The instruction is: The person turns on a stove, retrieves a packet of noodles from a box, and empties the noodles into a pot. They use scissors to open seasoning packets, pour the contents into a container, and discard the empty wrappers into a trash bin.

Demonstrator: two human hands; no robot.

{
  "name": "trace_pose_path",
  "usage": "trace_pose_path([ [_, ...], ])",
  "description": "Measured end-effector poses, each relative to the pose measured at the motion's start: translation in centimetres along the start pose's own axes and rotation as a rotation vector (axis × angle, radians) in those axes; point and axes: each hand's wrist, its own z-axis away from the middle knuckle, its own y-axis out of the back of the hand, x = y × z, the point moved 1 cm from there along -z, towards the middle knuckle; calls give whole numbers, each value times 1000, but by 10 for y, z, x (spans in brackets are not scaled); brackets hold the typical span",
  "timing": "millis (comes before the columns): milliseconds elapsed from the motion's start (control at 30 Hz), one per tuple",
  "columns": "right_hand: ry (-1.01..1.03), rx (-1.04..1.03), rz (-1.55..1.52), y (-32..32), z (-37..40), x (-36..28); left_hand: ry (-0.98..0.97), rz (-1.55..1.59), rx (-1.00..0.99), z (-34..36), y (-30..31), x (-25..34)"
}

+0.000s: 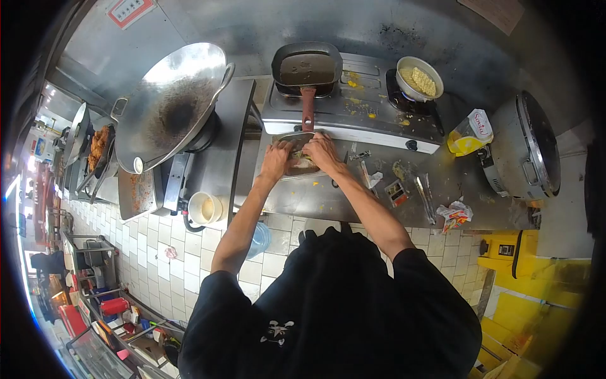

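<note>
Evidently, the left hand and right hand are keeping fingers half-curled over food in a tray between them; whether they are gripping any, I cannot tell. Beyond both hands, a pan is resting.

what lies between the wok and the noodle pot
A dark pan on the stove, then some yellow scraps on the stove; the head view shows both.

Pouch, yellow and white: red script brand, possibly "Sonia"; reading uncertain. Red-bordered notice on metal wall: characters too small to read. Crumpled wrapper: printing illegible.
</note>
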Motion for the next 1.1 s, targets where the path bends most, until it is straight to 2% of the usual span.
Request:
trace_pose_path([
  [33,2,7,4,-1,0,-2,-13,-52,18,1,1,2],
  [133,3,-19,-8,2,-2,-2,113,-97,-374,-6,-9,-13],
  [233,-36,-61,18,3,-6,-2,46,-135,-184,-2,0,-5],
  [333,-7,-23,34,2,-6,-6,2,-187,-132,-5,5,7],
  [433,-3,-18,58,-3,-6,-7,52,-225,-199,-9,-9,-4],
  [533,-31,-21,33,0,-3,-3,74,-129,-68,-6,-6,-2],
  [633,-23,-74,62,-1,-4,-7,76,-88,-203,-6,-6,-1],
  [733,-9,-18,46,-3,-4,-8,101,-40,-173,-5,-8,2],
  [833,-76,-91,-6,2,-2,-1,118,33,-77,0,-13,-8],
  [933,36,3,21,-5,-3,-11,111,20,-86,0,-12,-4],
  [1033,-58,15,48,-4,0,-7,148,-104,-21,1,2,8],
  [1100,-42,-6,31,0,0,-5,92,-134,32,-1,7,12],
])
